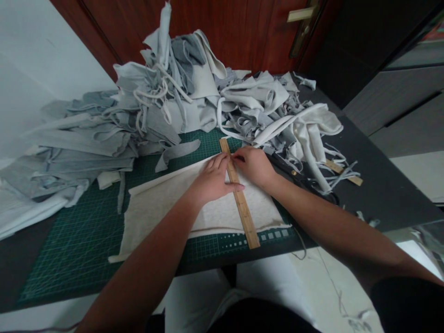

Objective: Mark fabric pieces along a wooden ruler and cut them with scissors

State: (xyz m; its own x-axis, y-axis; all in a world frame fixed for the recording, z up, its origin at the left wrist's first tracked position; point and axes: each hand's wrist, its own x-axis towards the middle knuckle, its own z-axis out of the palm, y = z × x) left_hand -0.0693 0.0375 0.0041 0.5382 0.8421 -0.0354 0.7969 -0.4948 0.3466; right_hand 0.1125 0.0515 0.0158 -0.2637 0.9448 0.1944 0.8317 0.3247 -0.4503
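Note:
A pale cream piece of fabric (163, 208) lies flat on a green cutting mat (79, 240). A wooden ruler (243, 208) runs across its right part, from far to near. My left hand (211, 180) presses flat on the fabric and the ruler, fingers spread toward the right. My right hand (253, 164) rests just right of the ruler near its far end, fingers curled at the ruler's edge; whether it holds a small tool is hidden.
A large heap of grey and white fabric scraps (166, 101) covers the far and left side of the dark table (381, 185). A second wooden stick (343, 172) and scissors (294, 173) lie at the right under strips. A wooden door (243, 32) stands behind.

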